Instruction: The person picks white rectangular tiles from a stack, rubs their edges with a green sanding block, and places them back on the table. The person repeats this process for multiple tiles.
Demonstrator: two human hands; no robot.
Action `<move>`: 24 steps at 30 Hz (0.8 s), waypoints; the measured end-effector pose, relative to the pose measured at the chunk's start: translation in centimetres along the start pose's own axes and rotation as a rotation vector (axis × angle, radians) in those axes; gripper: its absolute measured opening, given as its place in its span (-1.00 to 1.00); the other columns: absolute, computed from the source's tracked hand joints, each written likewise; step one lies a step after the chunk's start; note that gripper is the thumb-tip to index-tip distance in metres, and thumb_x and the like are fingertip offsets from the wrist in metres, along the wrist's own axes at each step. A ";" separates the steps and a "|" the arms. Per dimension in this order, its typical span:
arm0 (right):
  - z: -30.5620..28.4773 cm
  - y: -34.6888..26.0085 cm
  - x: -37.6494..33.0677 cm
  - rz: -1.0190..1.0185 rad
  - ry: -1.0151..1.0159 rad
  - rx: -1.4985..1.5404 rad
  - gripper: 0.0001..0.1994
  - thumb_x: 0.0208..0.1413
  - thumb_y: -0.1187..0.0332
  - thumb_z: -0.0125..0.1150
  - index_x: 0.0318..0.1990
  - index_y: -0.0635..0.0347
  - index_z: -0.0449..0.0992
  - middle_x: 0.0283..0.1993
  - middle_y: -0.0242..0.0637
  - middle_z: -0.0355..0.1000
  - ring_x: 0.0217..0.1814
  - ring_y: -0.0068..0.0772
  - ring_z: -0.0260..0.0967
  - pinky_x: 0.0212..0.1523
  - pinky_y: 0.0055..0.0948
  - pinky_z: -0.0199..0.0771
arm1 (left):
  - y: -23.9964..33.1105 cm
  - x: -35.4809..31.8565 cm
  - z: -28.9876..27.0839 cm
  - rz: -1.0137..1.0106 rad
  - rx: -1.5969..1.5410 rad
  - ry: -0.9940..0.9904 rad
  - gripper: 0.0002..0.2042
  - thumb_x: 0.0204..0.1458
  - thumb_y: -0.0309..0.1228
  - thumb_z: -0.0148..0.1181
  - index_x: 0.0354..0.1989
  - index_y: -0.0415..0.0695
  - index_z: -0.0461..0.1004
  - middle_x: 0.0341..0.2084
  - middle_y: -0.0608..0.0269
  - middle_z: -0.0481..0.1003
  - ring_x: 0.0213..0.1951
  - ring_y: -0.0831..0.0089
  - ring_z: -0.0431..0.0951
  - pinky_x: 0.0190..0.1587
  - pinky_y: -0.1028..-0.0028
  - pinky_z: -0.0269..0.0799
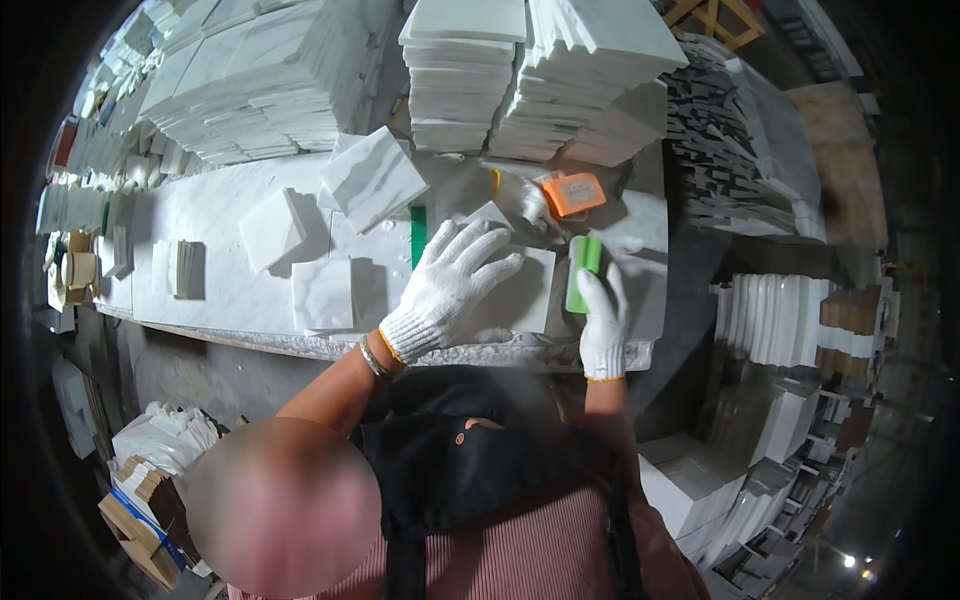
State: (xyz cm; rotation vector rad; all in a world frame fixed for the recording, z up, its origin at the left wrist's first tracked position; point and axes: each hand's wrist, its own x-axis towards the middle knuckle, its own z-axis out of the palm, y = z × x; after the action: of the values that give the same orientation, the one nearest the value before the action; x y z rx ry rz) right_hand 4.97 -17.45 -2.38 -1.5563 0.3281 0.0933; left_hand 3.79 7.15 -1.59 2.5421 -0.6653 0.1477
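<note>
My left hand, in a white knit glove, lies with its fingers spread over a white square marble tile on the workbench. A second tile corner shows just beyond its fingertips. At the tile's right, my right hand, also gloved, grips a green hand tool with a pale flat edge, which looks like a scraper. The tool is upright beside the tile; whether they touch I cannot tell. A green strip lies next to my left hand, partly hidden by it.
An orange box and a crumpled white glove lie beyond my hands. Grey-veined tiles and small tile piles sit to the left. Tall tile stacks line the bench's far side. More stacks stand at the right.
</note>
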 end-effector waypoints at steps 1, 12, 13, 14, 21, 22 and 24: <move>-0.4 -0.5 -0.3 0.021 -0.067 0.089 -0.48 0.18 0.25 0.21 0.25 0.33 0.37 0.16 -0.26 0.42 0.14 -0.48 0.35 0.19 -0.45 0.30 | -0.1 0.0 0.0 0.001 -0.008 -0.008 -0.23 -0.26 0.04 0.43 0.23 0.11 0.40 0.28 0.10 0.28 0.34 0.01 0.20 0.40 -0.05 0.00; -1.9 1.3 1.4 0.065 -0.210 0.307 -0.54 0.21 0.36 0.20 0.25 0.30 0.38 0.11 -0.28 0.46 0.08 -0.49 0.43 0.11 -0.47 0.42 | -3.1 1.9 -3.2 0.236 -0.055 -0.209 -0.47 -0.17 -0.10 0.39 0.09 0.30 0.55 0.35 0.22 0.24 0.41 0.07 0.12 0.40 0.00 0.03; -2.1 1.3 1.6 0.057 -0.235 0.296 -0.54 0.21 0.36 0.19 0.24 0.31 0.39 0.10 -0.28 0.46 0.08 -0.50 0.43 0.11 -0.47 0.42 | -2.9 2.0 -3.7 0.178 -0.180 -0.176 -0.51 -0.13 -0.19 0.35 0.08 0.23 0.55 0.32 0.19 0.28 0.39 0.09 0.15 0.39 0.02 0.08; -2.5 1.5 1.9 0.069 -0.250 0.274 -0.55 0.21 0.37 0.19 0.24 0.31 0.40 0.09 -0.29 0.46 0.07 -0.51 0.42 0.10 -0.49 0.42 | -2.7 1.9 -3.8 0.154 -0.196 -0.154 -0.47 -0.18 -0.24 0.39 0.09 0.19 0.55 0.32 0.16 0.28 0.39 0.05 0.15 0.37 0.05 0.11; -2.3 0.1 2.1 0.093 -0.321 0.154 -0.54 0.18 0.39 0.17 0.23 0.34 0.41 0.09 -0.32 0.46 0.06 -0.58 0.40 0.09 -0.56 0.37 | 2.6 -0.1 -1.1 -0.293 0.107 -0.061 0.01 -0.31 0.15 0.44 0.35 -0.12 0.22 0.39 -0.16 0.05 0.38 -0.32 0.01 0.37 -0.26 -0.13; -2.2 -0.1 2.2 0.107 -0.332 0.146 -0.54 0.17 0.39 0.17 0.23 0.34 0.40 0.10 -0.32 0.46 0.07 -0.59 0.39 0.10 -0.57 0.36 | 2.9 0.1 -0.8 -0.303 0.108 -0.075 0.01 -0.32 0.14 0.46 0.34 -0.11 0.23 0.38 -0.16 0.06 0.39 -0.32 0.00 0.37 -0.26 -0.13; -2.2 -0.5 2.1 0.089 -0.363 0.121 -0.53 0.18 0.39 0.16 0.25 0.33 0.39 0.12 -0.33 0.45 0.10 -0.58 0.37 0.13 -0.56 0.34 | 3.3 0.4 -0.8 -0.324 0.108 -0.103 0.01 -0.35 0.12 0.48 0.33 -0.11 0.25 0.37 -0.15 0.07 0.39 -0.31 -0.02 0.37 -0.26 -0.13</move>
State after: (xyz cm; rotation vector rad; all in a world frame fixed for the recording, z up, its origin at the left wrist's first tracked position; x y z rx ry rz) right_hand 6.83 -19.91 -2.43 -1.3729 0.1126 0.4124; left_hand 2.58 4.89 0.63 2.7357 -0.2806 -0.0615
